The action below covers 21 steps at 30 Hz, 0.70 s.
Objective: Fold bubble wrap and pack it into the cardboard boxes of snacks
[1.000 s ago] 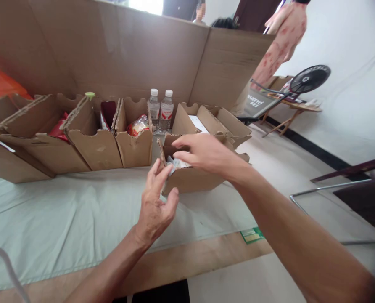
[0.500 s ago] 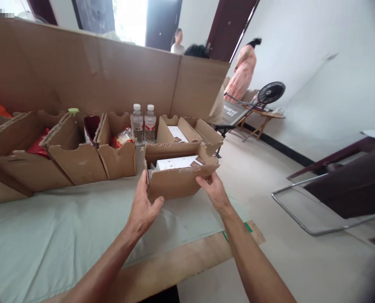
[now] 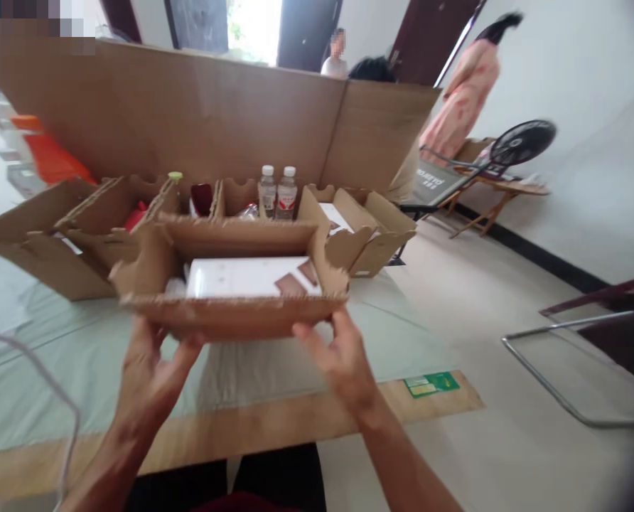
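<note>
Between my two hands, a cardboard box (image 3: pixel 232 318) with an open top is held up above the green cloth (image 3: pixel 274 370). Inside it lies a white carton (image 3: pixel 232 277) with brown patches, beside some clear plastic at the left end. My left hand (image 3: pixel 154 370) grips the box's lower left end, thumb on the near side. The lower right end is in my right hand (image 3: pixel 341 363), its thumb also on the near side. The fingertips under the box are partly hidden.
Behind stand more cardboard bins (image 3: pixel 87 263), two water bottles (image 3: pixel 286 195) and a bin with a white carton (image 3: pixel 337 217). A tall cardboard panel (image 3: pixel 215 121) rises behind them. A cable (image 3: pixel 74 419) hangs at the left. Two people are beyond the panel.
Both hands and the box have moved left and closer to me, and the box is now raised off the cloth. The view has shifted left.
</note>
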{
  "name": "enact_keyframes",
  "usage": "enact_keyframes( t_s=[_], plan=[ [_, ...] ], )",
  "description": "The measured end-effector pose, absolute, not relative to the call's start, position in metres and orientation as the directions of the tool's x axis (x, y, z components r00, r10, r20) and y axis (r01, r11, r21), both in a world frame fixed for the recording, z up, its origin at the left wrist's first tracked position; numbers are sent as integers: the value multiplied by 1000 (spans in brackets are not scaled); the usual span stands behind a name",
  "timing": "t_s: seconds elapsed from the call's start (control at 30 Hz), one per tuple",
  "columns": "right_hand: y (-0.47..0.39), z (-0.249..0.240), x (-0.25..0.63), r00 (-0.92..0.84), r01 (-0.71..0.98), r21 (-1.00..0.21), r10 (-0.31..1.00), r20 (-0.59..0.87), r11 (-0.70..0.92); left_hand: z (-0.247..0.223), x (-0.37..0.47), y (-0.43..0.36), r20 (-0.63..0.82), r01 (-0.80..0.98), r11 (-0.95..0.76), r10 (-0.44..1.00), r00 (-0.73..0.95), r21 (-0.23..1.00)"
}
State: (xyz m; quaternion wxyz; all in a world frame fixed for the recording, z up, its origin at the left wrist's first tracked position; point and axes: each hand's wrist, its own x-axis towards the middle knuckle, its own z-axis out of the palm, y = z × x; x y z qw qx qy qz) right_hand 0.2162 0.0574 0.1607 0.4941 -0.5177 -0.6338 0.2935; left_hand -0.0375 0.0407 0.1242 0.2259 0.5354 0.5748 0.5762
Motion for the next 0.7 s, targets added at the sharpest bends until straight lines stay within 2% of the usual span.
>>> enact_keyframes(
  t_s=[0.07, 0.17, 0.27, 0.3, 0.4, 0.47, 0.57, 0.7],
  plan=[
    [72, 172, 220, 95, 343, -888, 929, 356, 306, 147, -19, 62, 437, 344, -328, 844, -312, 880],
    [61, 168, 245, 290, 360, -863, 836, 465, 355, 152, 21, 65, 524, 305, -462, 835, -165, 833],
    [24, 141, 264, 448, 366, -869, 755, 479, 334, 131, 38, 30, 463, 287, -446, 886, 9, 848],
    [14, 131, 263, 442, 370, -877, 773, 456, 306, 122, 35, 17, 419, 291, -406, 908, 21, 866],
    [16, 107, 246, 350, 386, -890, 854, 384, 242, 102, 10, -7, 321, 320, -265, 937, -137, 910],
    [44, 101, 233, 305, 370, -889, 869, 390, 270, 95, -2, -11, 263, 329, -190, 945, -196, 925],
    [96, 101, 229, 276, 355, -874, 856, 437, 331, 84, 4, -16, 248, 346, -188, 959, -139, 919],
    [130, 97, 240, 287, 374, -870, 852, 437, 321, 65, 38, -37, 318, 342, -288, 948, -33, 894]
  ],
)
